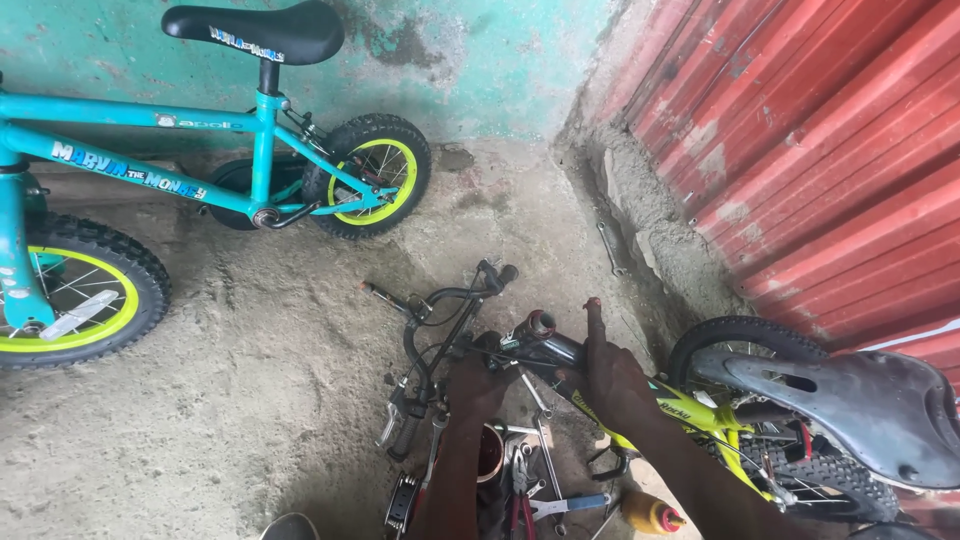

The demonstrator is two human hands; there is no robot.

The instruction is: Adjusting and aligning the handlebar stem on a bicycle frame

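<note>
A black and yellow-green small bicycle frame (690, 412) lies on the concrete floor in front of me, with its open head tube (540, 324) pointing up-left. My right hand (608, 372) rests on the frame just behind the head tube, forefinger stretched upward. My left hand (478, 380) is closed around the black part of the frame beside the loose handlebar (440, 305), which lies on the floor with its brake lever (392, 425). The bike's black saddle (860, 400) and knobby rear tyre (740, 335) are at the right.
A teal children's bicycle (150, 175) with yellow-green rims stands at the left against a teal wall. A red corrugated metal shutter (830, 150) fills the right. A spanner (607, 245) lies by the wall. Spanners, pliers (545, 495), a tin and a small yellow bottle (648, 515) lie below my hands.
</note>
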